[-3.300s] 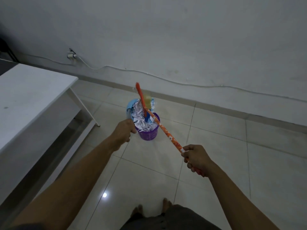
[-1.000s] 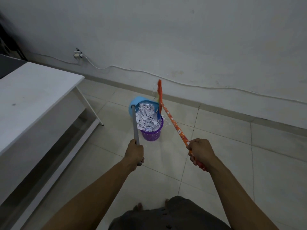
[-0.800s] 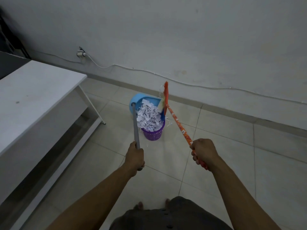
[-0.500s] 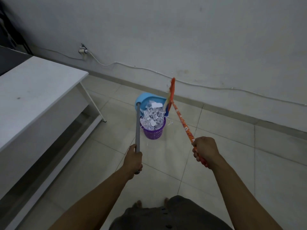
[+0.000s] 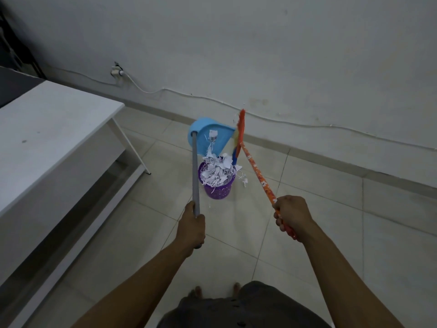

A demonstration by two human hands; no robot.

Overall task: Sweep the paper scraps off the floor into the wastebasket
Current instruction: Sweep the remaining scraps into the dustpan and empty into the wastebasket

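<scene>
Head camera looked down at a person standing barefoot on the pale tiled floor [image 5: 343, 233], both arms stretched forward. The left hand [image 5: 192, 229] was clamped around the lower end of the grey handle [image 5: 195, 176] of a blue dustpan [image 5: 203, 126] — the pan was lifted and tipped above the purple wastebasket [image 5: 218, 192], with its open mouth facing down toward the basket. A thin trail of paper scraps [image 5: 216, 172] hung from the pan into the basket, which was heaped with white shreds above its rim. The right hand [image 5: 292, 216] gripped the orange patterned broom [image 5: 261, 179] near the end of the stick, fingers curled around it. The broom head was raised just beside the right edge of the dustpan, over the basket. A few loose scraps [image 5: 244, 182] lay on the tile just to the right of the basket, and one tiny piece lay in front of it. To the left stood a white table [image 5: 52, 129], well apart from the basket. A white cable [image 5: 283, 121] ran low along the grey wall from a plug [image 5: 116, 72].
</scene>
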